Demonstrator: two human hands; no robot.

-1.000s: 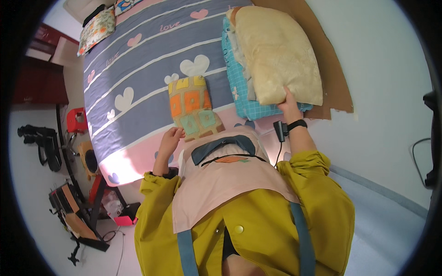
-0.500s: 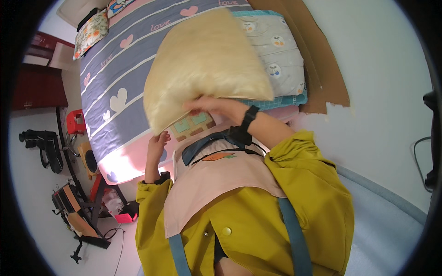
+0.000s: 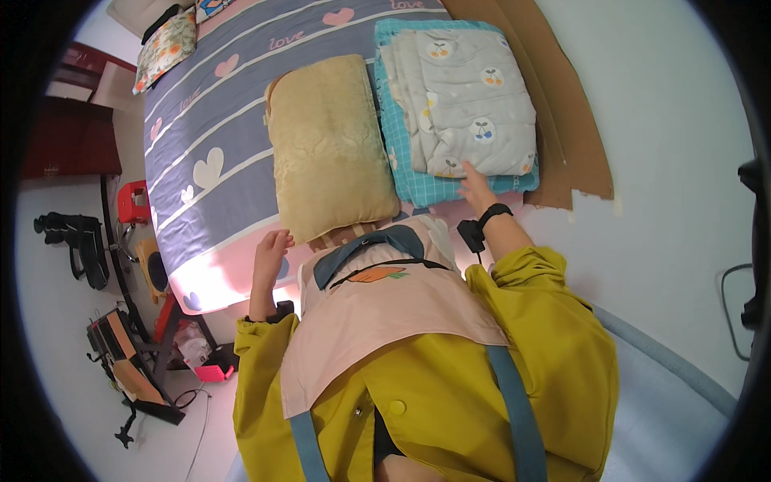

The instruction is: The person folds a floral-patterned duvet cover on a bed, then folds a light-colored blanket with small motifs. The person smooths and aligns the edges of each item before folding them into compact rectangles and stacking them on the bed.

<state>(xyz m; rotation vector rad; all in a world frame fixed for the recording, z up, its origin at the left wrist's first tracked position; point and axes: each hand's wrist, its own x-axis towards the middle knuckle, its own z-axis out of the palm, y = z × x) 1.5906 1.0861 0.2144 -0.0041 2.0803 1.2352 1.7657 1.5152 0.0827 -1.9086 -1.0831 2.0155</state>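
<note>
A plump, pale gold pillow (image 3: 329,149) lies lengthwise on the bed (image 3: 241,241), left of the folded bedding. My left hand (image 3: 271,253) is at the pillow's near left corner, its fingers slightly bent and nothing visible in them. Whether the fingertips touch the corner I cannot tell. My right hand (image 3: 477,191), fingers apart and empty, is over the near edge of the folded bedding. That stack has a grey quilt (image 3: 474,104) with a cherry pattern on top and a teal checked quilt (image 3: 434,191) beneath.
Brown cardboard (image 3: 562,136) runs between the bed and the white wall (image 3: 666,161) on the right. A floral pillow (image 3: 166,55) sits at the far left. Off the bed's left side are a red stool (image 3: 133,202) and a black stand (image 3: 76,241).
The pillow has come down from a raised, tilted position and now lies on the bed. My right hand has left it and moved right to the folded quilts; my left has barely moved.
</note>
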